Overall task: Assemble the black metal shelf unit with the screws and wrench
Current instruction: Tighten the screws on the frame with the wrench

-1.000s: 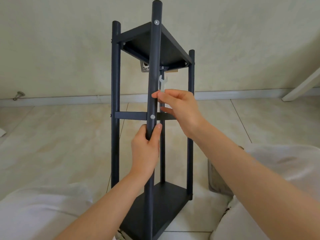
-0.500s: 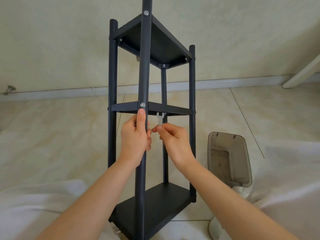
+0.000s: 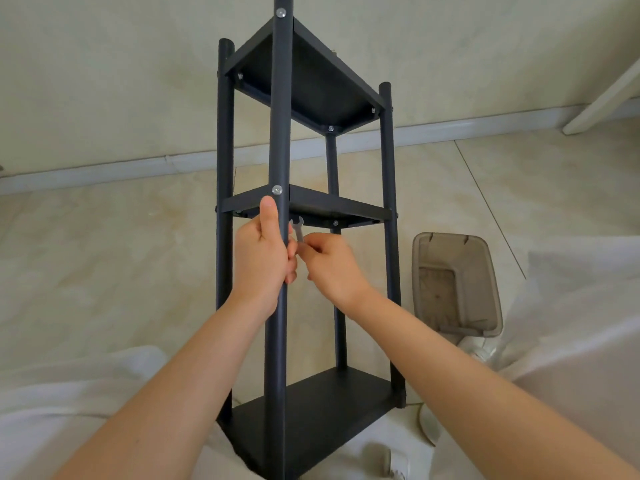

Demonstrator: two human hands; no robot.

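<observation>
The black metal shelf unit stands upright on the floor between my legs, with three shelves fixed to several round posts. My left hand grips the nearest post just below the middle shelf, thumb pointing up toward a silver screw head. My right hand pinches a small silver wrench, its open jaw raised right under the middle shelf beside that post. Screw heads show under the top shelf corners.
A grey plastic bin with an open lid stands on the tiled floor right of the shelf unit. A white baseboard runs along the wall behind. My white-trousered legs flank the unit's base. A white slanted leg is at far right.
The shelf unit has been tilted more upright. My right hand came down with the wrench from below the top shelf to just under the middle shelf. My left hand stayed on the near post.
</observation>
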